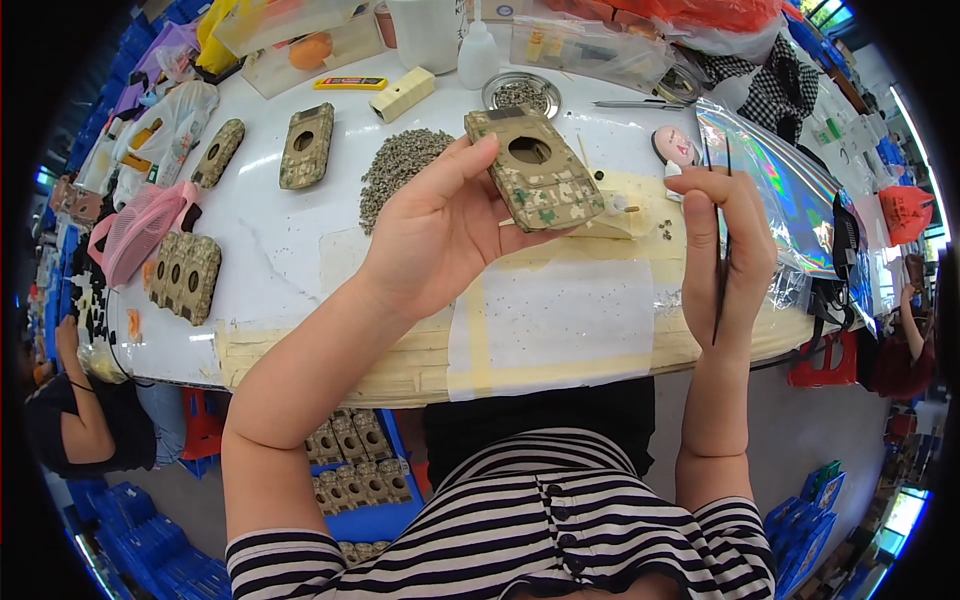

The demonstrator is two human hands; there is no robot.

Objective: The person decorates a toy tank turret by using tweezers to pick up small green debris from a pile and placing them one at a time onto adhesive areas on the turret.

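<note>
My left hand [440, 225] holds a camouflage-painted model hull piece [535, 170] with a round hole in its top, raised above the white table [290, 250]. My right hand [725, 245] grips thin dark tweezers [722, 270], which point down along my palm. The right hand sits just right of the hull piece, near a small white part [620, 205] at the piece's lower right corner. Several tiny dark bits [664, 229] lie on the taped table patch close by.
A heap of small grey parts [400, 165] lies left of the hull. More camouflage hulls [306, 146] lie on the table, a stack [185, 275] at left. A metal dish [521, 94], white bottle [478, 55], shiny bag [780, 190] and pink fan [135, 230] surround them. Another person [70, 420] sits at left.
</note>
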